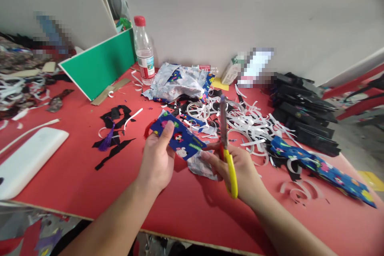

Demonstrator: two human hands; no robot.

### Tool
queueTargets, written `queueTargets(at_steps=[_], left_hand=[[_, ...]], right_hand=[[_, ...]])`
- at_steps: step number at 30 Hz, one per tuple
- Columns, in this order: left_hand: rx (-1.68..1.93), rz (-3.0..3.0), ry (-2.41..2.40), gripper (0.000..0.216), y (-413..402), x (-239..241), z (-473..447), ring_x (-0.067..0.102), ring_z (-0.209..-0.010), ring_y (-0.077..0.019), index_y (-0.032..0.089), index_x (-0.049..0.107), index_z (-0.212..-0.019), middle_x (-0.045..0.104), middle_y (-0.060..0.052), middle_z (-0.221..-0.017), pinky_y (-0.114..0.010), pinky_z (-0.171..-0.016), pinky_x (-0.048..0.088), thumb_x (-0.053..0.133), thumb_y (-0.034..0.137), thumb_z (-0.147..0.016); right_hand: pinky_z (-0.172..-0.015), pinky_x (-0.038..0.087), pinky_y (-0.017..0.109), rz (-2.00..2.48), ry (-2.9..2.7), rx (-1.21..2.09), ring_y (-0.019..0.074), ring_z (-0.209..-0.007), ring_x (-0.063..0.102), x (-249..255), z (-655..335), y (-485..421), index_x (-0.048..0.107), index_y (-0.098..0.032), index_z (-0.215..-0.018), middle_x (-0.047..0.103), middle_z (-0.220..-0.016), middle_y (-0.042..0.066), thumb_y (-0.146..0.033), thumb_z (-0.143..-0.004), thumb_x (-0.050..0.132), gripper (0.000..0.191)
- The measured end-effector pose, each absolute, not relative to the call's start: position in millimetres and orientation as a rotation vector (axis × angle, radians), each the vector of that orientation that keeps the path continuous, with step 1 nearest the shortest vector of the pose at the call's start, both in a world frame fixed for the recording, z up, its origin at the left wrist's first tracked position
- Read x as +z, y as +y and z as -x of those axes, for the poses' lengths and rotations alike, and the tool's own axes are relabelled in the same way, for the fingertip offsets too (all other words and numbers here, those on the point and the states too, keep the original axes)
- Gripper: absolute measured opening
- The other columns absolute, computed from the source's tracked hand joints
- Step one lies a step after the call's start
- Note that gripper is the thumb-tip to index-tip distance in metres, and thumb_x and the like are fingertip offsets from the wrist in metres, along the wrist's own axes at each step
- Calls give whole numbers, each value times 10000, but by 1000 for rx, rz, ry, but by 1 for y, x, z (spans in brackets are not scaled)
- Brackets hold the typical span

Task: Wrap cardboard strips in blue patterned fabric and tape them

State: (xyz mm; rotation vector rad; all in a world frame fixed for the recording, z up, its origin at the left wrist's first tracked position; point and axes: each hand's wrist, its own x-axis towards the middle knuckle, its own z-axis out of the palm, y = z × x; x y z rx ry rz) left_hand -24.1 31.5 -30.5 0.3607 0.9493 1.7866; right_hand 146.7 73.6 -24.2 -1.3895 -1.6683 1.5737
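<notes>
My left hand [157,160] grips a blue patterned paper piece [180,137] with cartoon prints, thumb on top, holding it above the red table [75,176]. My right hand [240,172] is closed round yellow-handled scissors [229,160], whose blades point up and away beside the paper's right end. A crumpled pale scrap [202,166] lies just under both hands.
Several white paper strips [252,124] and black offcuts [115,134] litter the table. A plastic bottle [144,52] and green board [100,64] stand at the back. Black pieces are stacked [306,112] at right, blue patterned pieces [324,168] nearer. A white tray [28,160] lies left.
</notes>
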Motion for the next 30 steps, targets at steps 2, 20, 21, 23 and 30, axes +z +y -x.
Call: queueTargets(at_steps=[2, 20, 21, 23, 30], left_hand=[[1799, -342, 942, 261, 33, -32, 25, 797, -1005, -267, 232, 769, -936, 829, -53, -945, -401, -928, 645, 869, 454, -842], [1743, -479, 947, 332, 27, -23, 22, 814, -989, -286, 233, 798, -1101, 847, -61, -991, -418, -906, 659, 880, 300, -786], [1762, -497, 931, 347, 26, -22, 24, 812, -1014, -286, 242, 787, -1139, 846, -60, -1013, -429, -936, 654, 865, 288, -805], [1776, -521, 918, 361, 25, -22, 25, 811, -1029, -284, 251, 774, -1170, 846, -59, -1024, -438, -960, 650, 856, 268, -819], [1771, -501, 925, 341, 24, -16, 22, 805, -1061, -306, 246, 768, -1129, 848, -55, -994, -460, -953, 660, 860, 271, -801]], right_hand=[[-459, 486, 288, 1347, -1582, 1561, 152, -477, 571, -22, -146, 76, 716, -189, -934, 644, -591, -2, -655, -722, 823, 523], [-533, 400, 263, 1369, -1891, 1636, 132, -601, 512, -22, -157, 83, 694, -181, -950, 635, -702, -22, -577, -719, 879, 494], [-543, 405, 267, 1366, -1944, 1616, 136, -615, 519, -23, -157, 82, 683, -185, -930, 647, -719, -18, -569, -730, 875, 473], [-545, 404, 273, 1365, -2021, 1557, 144, -620, 524, -22, -157, 81, 651, -196, -879, 647, -718, -14, -580, -750, 855, 453], [-501, 288, 282, 1527, -2243, 1188, 131, -543, 396, -17, -152, 79, 457, -253, -707, 502, -590, -52, -709, -760, 750, 545]])
